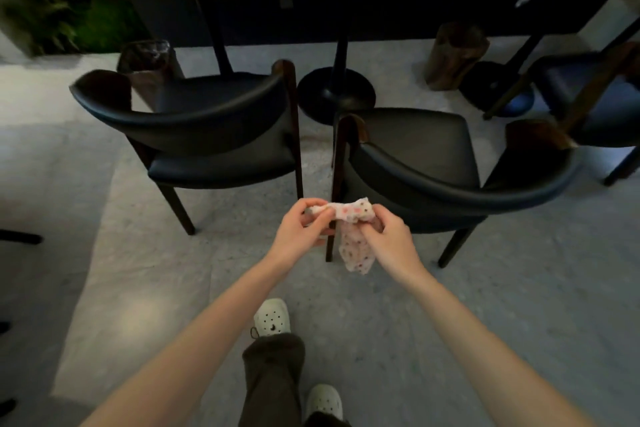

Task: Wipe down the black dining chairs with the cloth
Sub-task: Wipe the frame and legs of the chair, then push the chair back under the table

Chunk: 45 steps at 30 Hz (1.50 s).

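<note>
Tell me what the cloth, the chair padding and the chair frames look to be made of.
Cloth: thin, soft printed fabric, matte; it bunches and hangs limp. Chair padding: black leather or imitation leather, smooth with a soft sheen along the curved backrest; which one cannot be told. Chair frames: dark wood, probably varnished; brown post tops catch the light.

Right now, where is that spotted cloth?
In the head view it sits centre frame: the cloth is held between the left hand and the right hand, just in front of the backrest of the right black chair.
</note>
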Each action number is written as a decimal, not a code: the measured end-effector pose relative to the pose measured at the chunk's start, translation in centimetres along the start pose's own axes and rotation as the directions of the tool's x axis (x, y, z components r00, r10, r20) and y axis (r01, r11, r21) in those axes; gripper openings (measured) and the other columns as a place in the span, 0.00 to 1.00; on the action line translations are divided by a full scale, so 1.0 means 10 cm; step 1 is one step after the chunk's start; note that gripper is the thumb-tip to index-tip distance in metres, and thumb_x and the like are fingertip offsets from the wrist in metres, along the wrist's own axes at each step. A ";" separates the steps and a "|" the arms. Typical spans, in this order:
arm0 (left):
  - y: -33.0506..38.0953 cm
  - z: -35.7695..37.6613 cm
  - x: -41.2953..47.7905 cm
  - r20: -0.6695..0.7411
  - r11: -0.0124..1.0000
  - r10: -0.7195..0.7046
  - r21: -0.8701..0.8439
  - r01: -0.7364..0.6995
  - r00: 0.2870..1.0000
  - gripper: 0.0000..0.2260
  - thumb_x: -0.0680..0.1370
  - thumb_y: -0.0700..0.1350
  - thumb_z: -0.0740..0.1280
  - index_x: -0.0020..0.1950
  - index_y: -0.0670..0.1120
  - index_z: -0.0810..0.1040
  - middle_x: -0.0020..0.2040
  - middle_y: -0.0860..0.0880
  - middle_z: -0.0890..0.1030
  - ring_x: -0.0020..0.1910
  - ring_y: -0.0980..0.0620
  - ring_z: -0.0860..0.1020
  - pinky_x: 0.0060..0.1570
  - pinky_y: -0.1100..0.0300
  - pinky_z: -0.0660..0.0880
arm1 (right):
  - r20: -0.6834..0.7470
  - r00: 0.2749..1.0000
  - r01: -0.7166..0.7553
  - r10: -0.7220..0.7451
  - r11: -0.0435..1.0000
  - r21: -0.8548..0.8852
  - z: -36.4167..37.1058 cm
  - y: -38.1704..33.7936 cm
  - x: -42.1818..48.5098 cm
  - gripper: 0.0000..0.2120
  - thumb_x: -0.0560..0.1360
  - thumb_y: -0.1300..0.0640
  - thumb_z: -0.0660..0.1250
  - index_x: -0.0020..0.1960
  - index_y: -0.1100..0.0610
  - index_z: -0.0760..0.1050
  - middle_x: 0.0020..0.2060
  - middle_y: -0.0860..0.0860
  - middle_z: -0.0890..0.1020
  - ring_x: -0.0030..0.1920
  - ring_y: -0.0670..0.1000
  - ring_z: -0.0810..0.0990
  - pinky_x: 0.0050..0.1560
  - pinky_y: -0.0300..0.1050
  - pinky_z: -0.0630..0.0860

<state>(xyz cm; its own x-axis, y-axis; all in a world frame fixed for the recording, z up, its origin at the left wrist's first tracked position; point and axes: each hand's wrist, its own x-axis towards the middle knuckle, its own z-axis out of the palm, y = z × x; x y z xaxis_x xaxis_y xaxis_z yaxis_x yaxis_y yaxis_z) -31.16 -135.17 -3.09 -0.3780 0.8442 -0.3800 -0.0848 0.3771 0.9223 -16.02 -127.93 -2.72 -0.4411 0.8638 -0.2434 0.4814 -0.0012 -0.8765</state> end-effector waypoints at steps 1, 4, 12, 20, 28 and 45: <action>0.12 0.03 -0.11 -0.011 1.000 0.017 0.009 -0.017 1.000 0.11 0.78 0.49 0.66 0.60 0.51 0.74 0.53 0.52 0.81 0.47 0.56 0.82 0.45 0.62 0.80 | -0.026 1.000 0.011 -0.011 1.000 -0.009 -0.14 -0.07 -0.12 0.08 0.77 0.61 0.63 0.50 0.50 0.77 0.42 0.46 0.81 0.44 0.41 0.78 0.42 0.33 0.71; 0.40 0.14 -0.33 -0.043 0.996 0.069 0.054 -0.067 0.997 0.13 0.78 0.51 0.66 0.62 0.55 0.72 0.55 0.55 0.78 0.53 0.58 0.79 0.49 0.62 0.79 | -0.138 0.990 0.023 -0.035 0.996 -0.085 -0.55 -0.15 -0.40 0.05 0.78 0.62 0.61 0.49 0.55 0.74 0.46 0.52 0.79 0.48 0.49 0.77 0.45 0.39 0.70; 0.85 0.45 -0.24 -0.051 0.939 0.152 0.320 -0.128 0.987 0.22 0.80 0.53 0.63 0.73 0.51 0.67 0.71 0.49 0.69 0.65 0.54 0.71 0.66 0.55 0.69 | -0.391 0.920 -0.094 -0.005 0.968 -0.234 -1.76 -0.10 -0.69 0.16 0.81 0.53 0.56 0.63 0.55 0.77 0.54 0.56 0.67 0.58 0.54 0.69 0.64 0.47 0.66; 1.11 0.84 0.54 0.149 0.727 0.303 0.602 -0.329 0.941 0.19 0.81 0.52 0.60 0.71 0.50 0.70 0.64 0.52 0.75 0.63 0.54 0.73 0.59 0.64 0.66 | -0.322 0.946 -0.170 -0.037 0.790 -0.590 -2.32 0.01 -0.08 0.15 0.80 0.46 0.58 0.63 0.45 0.77 0.59 0.51 0.72 0.58 0.55 0.66 0.58 0.45 0.64; 0.82 1.09 1.57 -0.010 0.671 0.078 0.740 -0.045 0.997 0.23 0.81 0.55 0.60 0.75 0.52 0.64 0.75 0.45 0.63 0.74 0.42 0.59 0.70 0.46 0.62 | -0.403 0.911 -0.354 0.081 0.657 -0.666 -2.63 0.45 0.96 0.15 0.80 0.46 0.60 0.64 0.46 0.77 0.62 0.52 0.72 0.60 0.57 0.67 0.62 0.52 0.68; 0.82 1.30 2.79 -0.373 0.573 -0.254 0.685 0.449 0.893 0.36 0.78 0.53 0.66 0.79 0.51 0.48 0.70 0.38 0.67 0.65 0.35 0.71 0.59 0.41 0.71 | -0.366 0.850 -0.516 0.378 0.459 -0.723 -3.45 1.06 2.68 0.34 0.78 0.44 0.62 0.78 0.50 0.51 0.71 0.62 0.63 0.67 0.62 0.62 0.64 0.53 0.65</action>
<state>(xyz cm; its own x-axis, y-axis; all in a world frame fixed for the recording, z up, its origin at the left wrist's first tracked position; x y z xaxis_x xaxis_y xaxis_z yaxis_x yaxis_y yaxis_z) -30.45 -103.53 -7.07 -0.6593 0.5159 -0.5469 0.4133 0.8563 0.3096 3.41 -87.45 -4.20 0.0843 0.9186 -0.3862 0.9964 -0.0816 0.0236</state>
